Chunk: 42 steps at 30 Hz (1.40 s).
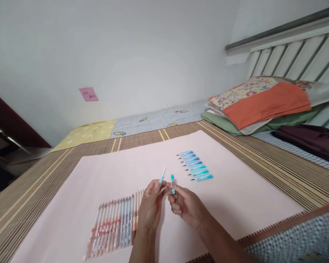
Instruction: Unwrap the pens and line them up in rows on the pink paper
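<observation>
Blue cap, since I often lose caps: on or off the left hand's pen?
Off: the right hand holds the cap, apart from the pen.

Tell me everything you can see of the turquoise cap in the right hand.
The cap is short and slim, turquoise at both ends, paler between, and looks like plastic. It stands nearly upright, gripped by the right hand, off the white-tipped pen in the left hand. Whether the left fingertips touch it is unclear; any markings are too small to read.

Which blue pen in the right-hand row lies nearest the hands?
The slim turquoise-and-white pen at the near end; the other pens lie farther back.
</observation>
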### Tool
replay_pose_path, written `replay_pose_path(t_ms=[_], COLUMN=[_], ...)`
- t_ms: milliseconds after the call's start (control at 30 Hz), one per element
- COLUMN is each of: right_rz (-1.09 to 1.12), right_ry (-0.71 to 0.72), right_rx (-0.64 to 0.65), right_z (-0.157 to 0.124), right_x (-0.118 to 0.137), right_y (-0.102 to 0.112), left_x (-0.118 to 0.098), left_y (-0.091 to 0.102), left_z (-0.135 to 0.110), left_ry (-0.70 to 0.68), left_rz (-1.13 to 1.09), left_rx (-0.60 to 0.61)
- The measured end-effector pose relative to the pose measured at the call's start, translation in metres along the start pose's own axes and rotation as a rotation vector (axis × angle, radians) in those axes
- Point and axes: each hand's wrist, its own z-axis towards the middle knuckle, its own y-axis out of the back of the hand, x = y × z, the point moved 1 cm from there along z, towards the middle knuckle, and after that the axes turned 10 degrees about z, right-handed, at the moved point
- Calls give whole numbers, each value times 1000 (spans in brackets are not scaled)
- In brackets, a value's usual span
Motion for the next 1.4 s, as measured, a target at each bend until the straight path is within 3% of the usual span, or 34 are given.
replay_pose_path(t_ms=[200,333,400,467,567,667,900,1033,1200,1300,1400], right_rz=[-86,-362,-537,-633,-626,-588,-642,-545,-463,-406,-360], right_ry=[-139,-236,-184,4,349,547,786,833,904,931,901], right_rx=[-6,283,340,256,29,-93,-188,-285,-310,-337,-394], right_z=[-5,-20,-26,-27,-22,-19,-29,-30,-34,-38,-40], right_x=[-35,-20,-1,19,40,45,46,54,68,83,102], right_y=[-12,-16,-14,-8,1,4,-5,-1,4,12,33], left_x=[-1,0,1,3,6,8,8,8,6,3,1], left_y=[-1,-2,-2,-2,-1,-2,-2,-1,0,3,6], left_z=[-4,-3,-1,0,2,2,1,1,2,3,3], left_ry=[108,54,37,32,38,50,106,98,88,88,91], left_rz=[30,-10,6,29,47,84,184,165,152,130,117], left_rx=[71,35,23,28,51,84,117,129,136,99,75])
